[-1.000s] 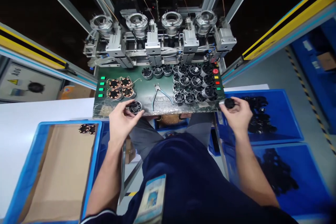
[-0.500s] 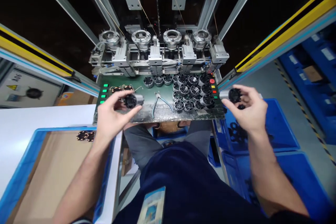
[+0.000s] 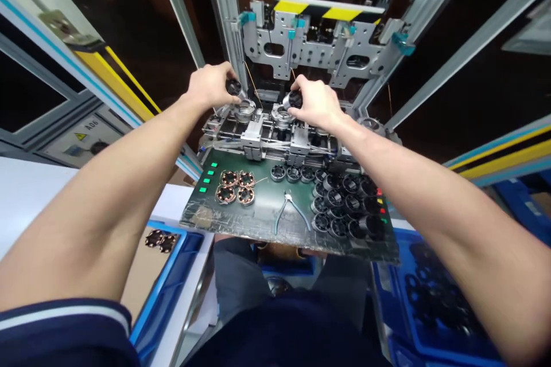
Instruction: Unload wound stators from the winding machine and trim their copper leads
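Observation:
My left hand [image 3: 213, 87] is closed on a silver and black stator core [image 3: 233, 87], tilted just above the leftmost round metal fixture [image 3: 244, 110] of the machine. My right hand [image 3: 317, 102] grips another silver and black stator core [image 3: 294, 100] at the second round fixture [image 3: 283, 117]. I cannot tell whether either core touches its fixture. On the green bench top, a small group of copper-wound stators [image 3: 235, 186] lies at the left. Nippers [image 3: 288, 200] with spread blue handles lie mid-bench, and several stacked stator cores [image 3: 340, 200] stand at the right.
A perforated metal plate [image 3: 312, 49] with a yellow-black strip hangs above the fixtures. Thin copper wires run down near the hands. Green buttons [image 3: 208, 180] line the bench's left edge. Blue bins stand at both sides, the right bin [image 3: 430, 350] holding black parts.
Both hands have moved forward and inward, from above the bench's front left and right sides to the two left fixtures, each carrying a stator core. The view has shifted too.

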`<state>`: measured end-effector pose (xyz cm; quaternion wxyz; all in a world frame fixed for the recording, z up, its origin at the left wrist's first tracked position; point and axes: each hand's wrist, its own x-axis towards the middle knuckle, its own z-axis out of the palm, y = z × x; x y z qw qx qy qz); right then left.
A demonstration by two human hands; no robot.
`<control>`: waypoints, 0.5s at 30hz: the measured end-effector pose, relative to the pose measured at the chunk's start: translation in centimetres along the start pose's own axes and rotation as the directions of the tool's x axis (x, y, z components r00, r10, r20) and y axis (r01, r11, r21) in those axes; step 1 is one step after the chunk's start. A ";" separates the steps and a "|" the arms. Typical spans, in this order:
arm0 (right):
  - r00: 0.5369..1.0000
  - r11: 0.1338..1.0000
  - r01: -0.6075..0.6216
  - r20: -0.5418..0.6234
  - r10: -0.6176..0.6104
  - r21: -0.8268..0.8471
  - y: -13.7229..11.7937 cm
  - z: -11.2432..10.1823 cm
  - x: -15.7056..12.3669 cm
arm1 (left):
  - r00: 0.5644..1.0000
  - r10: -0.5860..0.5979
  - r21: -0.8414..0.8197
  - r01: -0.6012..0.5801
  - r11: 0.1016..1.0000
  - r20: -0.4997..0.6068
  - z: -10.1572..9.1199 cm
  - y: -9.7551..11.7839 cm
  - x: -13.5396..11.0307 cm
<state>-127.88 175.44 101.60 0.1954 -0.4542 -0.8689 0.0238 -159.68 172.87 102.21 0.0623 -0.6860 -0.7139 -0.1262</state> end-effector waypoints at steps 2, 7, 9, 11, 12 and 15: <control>1.000 0.999 -0.002 0.027 0.003 -0.046 -0.6 2.3 2.4 | 0.999 -0.033 -0.065 0.033 0.997 0.012 1.8 -1.1 1.0; 0.991 0.991 -0.007 0.135 0.025 -0.134 0.2 4.5 5.5 | 0.999 0.022 -0.144 -0.015 0.989 0.047 3.8 -2.1 2.2; 0.981 0.991 0.031 0.195 -0.005 -0.132 1.0 4.2 6.5 | 0.993 0.069 -0.164 -0.053 0.985 0.091 4.0 -2.5 3.1; 0.962 0.987 0.097 0.268 -0.059 -0.131 1.7 3.7 7.6 | 0.986 0.105 -0.185 -0.079 0.980 0.132 4.1 -3.2 4.2; 0.951 0.984 0.122 0.300 -0.079 -0.130 1.9 3.5 8.2 | 0.981 0.122 -0.193 -0.091 0.977 0.153 4.2 -3.5 4.8; 0.914 0.973 0.194 0.383 -0.133 -0.126 2.5 3.2 9.9 | 0.965 0.161 -0.211 -0.117 0.971 0.207 4.3 -4.6 6.6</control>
